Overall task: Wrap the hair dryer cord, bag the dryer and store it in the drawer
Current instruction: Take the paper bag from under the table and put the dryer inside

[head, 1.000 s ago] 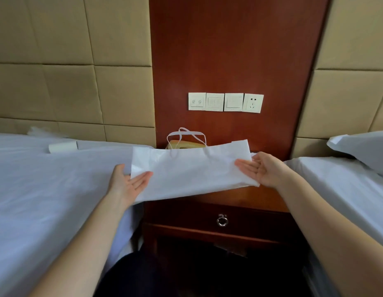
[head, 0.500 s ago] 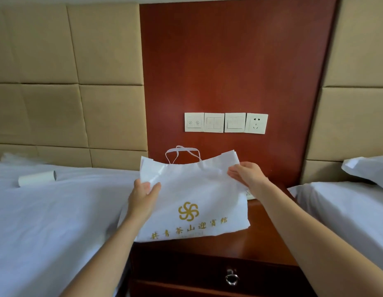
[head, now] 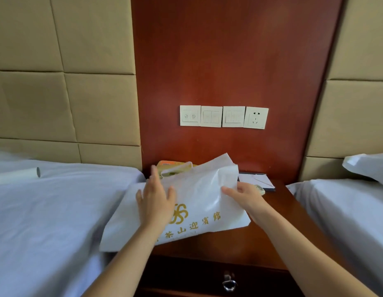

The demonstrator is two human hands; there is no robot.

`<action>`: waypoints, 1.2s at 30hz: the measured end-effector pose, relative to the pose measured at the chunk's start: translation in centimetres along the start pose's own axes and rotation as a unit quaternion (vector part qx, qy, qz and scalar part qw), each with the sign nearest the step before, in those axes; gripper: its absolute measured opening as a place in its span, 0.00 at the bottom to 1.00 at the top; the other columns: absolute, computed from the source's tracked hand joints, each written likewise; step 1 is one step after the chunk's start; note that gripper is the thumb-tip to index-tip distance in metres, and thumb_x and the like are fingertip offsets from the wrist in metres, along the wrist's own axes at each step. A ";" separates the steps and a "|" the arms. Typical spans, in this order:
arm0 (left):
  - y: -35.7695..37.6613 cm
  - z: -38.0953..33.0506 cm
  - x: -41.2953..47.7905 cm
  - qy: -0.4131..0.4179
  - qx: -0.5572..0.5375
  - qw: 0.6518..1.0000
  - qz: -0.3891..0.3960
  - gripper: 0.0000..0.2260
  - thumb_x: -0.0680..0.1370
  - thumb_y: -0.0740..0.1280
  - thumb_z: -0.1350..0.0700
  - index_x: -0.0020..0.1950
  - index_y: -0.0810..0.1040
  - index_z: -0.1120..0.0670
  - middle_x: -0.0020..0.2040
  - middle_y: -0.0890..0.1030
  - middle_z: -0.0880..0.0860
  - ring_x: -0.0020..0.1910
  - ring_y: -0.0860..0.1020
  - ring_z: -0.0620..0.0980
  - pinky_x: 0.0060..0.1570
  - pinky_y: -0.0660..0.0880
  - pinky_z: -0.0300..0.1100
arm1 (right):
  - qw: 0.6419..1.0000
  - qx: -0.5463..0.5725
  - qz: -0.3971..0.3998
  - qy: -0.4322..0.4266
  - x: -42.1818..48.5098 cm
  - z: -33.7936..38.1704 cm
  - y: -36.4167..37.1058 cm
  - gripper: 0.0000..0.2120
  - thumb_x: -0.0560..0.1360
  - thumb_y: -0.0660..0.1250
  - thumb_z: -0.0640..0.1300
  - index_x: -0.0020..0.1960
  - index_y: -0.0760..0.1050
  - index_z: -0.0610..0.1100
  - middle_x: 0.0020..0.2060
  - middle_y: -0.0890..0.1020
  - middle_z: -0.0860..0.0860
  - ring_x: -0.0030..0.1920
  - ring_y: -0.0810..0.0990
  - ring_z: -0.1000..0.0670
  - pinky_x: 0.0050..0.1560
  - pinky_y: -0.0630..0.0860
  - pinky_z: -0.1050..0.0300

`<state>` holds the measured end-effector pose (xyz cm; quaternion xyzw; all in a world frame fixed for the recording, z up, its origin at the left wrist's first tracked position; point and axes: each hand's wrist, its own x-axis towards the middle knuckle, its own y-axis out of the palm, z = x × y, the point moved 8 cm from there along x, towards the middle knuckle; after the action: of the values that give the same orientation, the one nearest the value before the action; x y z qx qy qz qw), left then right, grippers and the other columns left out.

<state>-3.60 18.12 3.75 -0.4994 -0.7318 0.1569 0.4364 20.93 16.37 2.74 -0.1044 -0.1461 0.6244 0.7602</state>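
A white cloth bag (head: 199, 202) with a gold logo and gold characters lies tilted on the wooden nightstand (head: 272, 232), its left part overlapping the bed. My left hand (head: 157, 200) lies flat on the bag's front with fingers spread. My right hand (head: 244, 195) pinches the bag's folded upper right edge. The bag's white handle (head: 175, 168) shows at its top. The hair dryer is hidden. Below, the nightstand's drawer (head: 207, 279) is closed, with a metal ring pull (head: 229, 282).
A white bed (head: 47, 211) on the left carries a white cardboard roll (head: 18, 175). Another bed (head: 347, 211) with a pillow (head: 370, 166) is on the right. A notepad (head: 256, 180) and an orange item (head: 171, 163) lie behind the bag. Switches and a socket (head: 256, 117) are on the wall.
The bag went from held upright to lying tilted on the nightstand. My left hand moved onto its front; my right hand folded the upper right corner down.
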 end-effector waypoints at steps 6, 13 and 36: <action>3.3 -6.5 -3.0 0.146 0.041 0.986 0.068 0.40 0.68 0.31 0.38 0.77 0.55 0.48 0.78 0.58 0.48 0.77 0.53 0.47 0.73 0.48 0.50 | 0.996 -0.018 -0.004 -0.086 -0.7 2.2 0.0 0.14 0.75 0.67 0.42 0.33 0.67 0.49 0.34 0.72 0.54 0.33 0.69 0.59 0.28 0.66 0.72; 5.3 -4.3 -2.1 0.101 0.103 0.984 0.107 0.41 0.65 0.27 0.37 0.78 0.46 0.45 0.79 0.51 0.48 0.78 0.49 0.47 0.74 0.46 0.49 | 0.990 0.015 0.118 -0.069 -0.7 2.2 1.1 0.20 0.70 0.72 0.53 0.60 0.74 0.51 0.57 0.81 0.52 0.57 0.80 0.51 0.60 0.76 0.49; 8.0 1.4 -2.3 0.025 0.194 0.955 0.223 0.29 0.75 0.45 0.30 0.75 0.51 0.37 0.77 0.54 0.48 0.76 0.52 0.56 0.68 0.50 0.69 | 0.959 -0.265 -0.048 0.084 -2.0 -4.8 -0.6 0.11 0.76 0.61 0.44 0.58 0.66 0.45 0.49 0.75 0.47 0.51 0.75 0.44 0.44 0.72 0.54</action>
<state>0.30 20.04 -3.43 -0.5593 -0.5465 0.3763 0.4969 22.82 14.44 -1.72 -0.3469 -0.2469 0.5150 0.7440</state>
